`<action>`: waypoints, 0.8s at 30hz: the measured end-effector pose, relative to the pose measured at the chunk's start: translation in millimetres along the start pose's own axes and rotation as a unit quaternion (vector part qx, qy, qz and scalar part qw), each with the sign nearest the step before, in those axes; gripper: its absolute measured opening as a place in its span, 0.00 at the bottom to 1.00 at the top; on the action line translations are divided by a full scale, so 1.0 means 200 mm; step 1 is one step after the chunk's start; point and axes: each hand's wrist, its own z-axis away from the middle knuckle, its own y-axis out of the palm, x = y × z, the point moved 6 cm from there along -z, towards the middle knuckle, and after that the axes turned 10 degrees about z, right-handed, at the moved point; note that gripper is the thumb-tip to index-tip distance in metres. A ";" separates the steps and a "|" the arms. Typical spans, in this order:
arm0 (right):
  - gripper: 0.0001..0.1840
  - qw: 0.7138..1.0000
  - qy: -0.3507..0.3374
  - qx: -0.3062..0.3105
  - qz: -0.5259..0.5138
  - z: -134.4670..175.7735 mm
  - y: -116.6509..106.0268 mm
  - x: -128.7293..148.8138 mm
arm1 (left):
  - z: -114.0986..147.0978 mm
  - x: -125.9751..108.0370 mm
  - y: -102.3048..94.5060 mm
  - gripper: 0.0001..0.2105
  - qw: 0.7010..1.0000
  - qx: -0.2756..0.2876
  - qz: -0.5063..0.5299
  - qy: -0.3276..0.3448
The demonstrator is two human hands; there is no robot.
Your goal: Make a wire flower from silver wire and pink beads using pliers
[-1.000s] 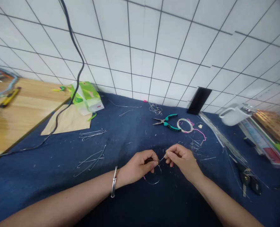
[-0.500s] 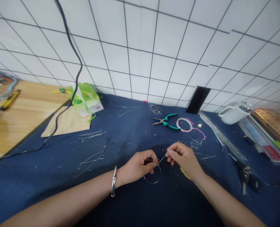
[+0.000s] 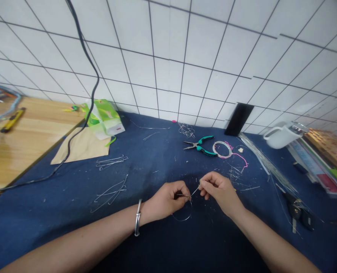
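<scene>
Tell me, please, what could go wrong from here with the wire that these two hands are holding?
The thin wire between the left hand and the right hand is only pinched, so it might slip or bend.

The wire loop below the left hand is slender and could lose its round shape if pressed.

Loose wire scraps lie close beyond the right hand and might prick it.

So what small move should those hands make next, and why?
Perhaps the right hand should gently bend the straight wire toward the wire loop, with the left hand steadying it: the left pinches the loop, the right pinches the wire's far end, and the stretch between them runs straight.
</scene>
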 end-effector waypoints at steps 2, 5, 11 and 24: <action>0.09 1.000 0.005 0.001 -0.005 0.00 0.00 -0.01 | 0.00 0.01 0.00 0.03 1.000 -0.001 0.009 -0.016; 0.09 1.000 0.011 0.007 -0.017 -0.01 0.00 -0.01 | 0.00 0.03 0.00 0.03 0.999 -0.003 0.033 -0.037; 0.10 0.996 0.022 0.042 -0.082 -0.01 0.04 -0.02 | -0.01 0.04 0.00 0.02 0.996 -0.005 0.077 -0.041; 0.08 0.991 -0.003 0.106 -0.088 0.01 0.13 -0.02 | -0.01 0.03 -0.01 0.03 0.990 0.010 0.129 -0.048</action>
